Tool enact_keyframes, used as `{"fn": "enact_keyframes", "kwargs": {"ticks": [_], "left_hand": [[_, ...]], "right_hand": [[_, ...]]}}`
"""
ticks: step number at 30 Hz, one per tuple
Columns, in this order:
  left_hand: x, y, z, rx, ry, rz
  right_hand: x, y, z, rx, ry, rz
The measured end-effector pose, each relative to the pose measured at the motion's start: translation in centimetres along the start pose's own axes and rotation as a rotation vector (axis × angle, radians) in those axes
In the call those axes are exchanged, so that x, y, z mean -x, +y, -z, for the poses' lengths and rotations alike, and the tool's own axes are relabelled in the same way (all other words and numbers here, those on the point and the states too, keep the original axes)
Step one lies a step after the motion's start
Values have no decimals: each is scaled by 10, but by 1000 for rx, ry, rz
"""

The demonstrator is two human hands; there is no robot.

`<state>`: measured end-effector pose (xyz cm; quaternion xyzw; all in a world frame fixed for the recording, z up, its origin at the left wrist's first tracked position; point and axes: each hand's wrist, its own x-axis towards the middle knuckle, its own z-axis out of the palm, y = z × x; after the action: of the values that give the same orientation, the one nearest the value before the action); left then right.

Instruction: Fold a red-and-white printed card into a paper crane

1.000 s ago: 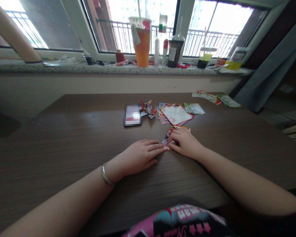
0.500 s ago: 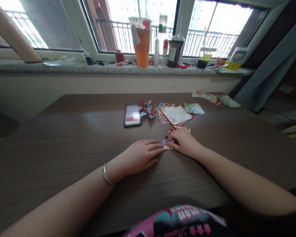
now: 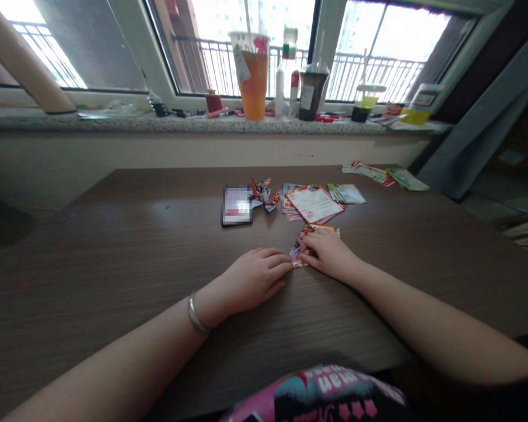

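A colourful printed paper sheet (image 3: 295,252) lies on the table, partly covered by my right hand (image 3: 332,253). The fingers of that hand are bent and press down on it, with the thumb near the index finger. My left hand (image 3: 256,276) rests palm down to the left, fingers stretched out, its fingertips at the paper's lower left corner. A silver bangle (image 3: 196,313) circles the left wrist. Just beyond the hands lies a stack of printed sheets (image 3: 315,202), the top one white with a red border. The paper's underside and much of its face are hidden.
Behind the hands are a phone-like device (image 3: 236,205) with a blurred screen and a crumpled or folded paper piece (image 3: 266,194). Greenish cards (image 3: 347,193) and more leaflets (image 3: 375,173) lie at the back right. Drink cups, including an orange one (image 3: 253,82), line the windowsill (image 3: 127,124).
My left hand and wrist have shifted very slightly to the right along the table. The right hand and the paper look the same.
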<state>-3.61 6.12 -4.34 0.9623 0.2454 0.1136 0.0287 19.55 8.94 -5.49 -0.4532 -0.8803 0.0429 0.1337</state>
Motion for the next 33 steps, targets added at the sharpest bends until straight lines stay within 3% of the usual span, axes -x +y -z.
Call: {"fn": "enact_keyframes", "kwargs": {"ticks": [16,33], "left_hand": [[-5,7,-4,-49,19,21],[-3,-4,-5,-22,23,-59]], "right_hand": [[-3,-1,-1,9,-12,26],[0,4,-4,-39,-6,-3]]}}
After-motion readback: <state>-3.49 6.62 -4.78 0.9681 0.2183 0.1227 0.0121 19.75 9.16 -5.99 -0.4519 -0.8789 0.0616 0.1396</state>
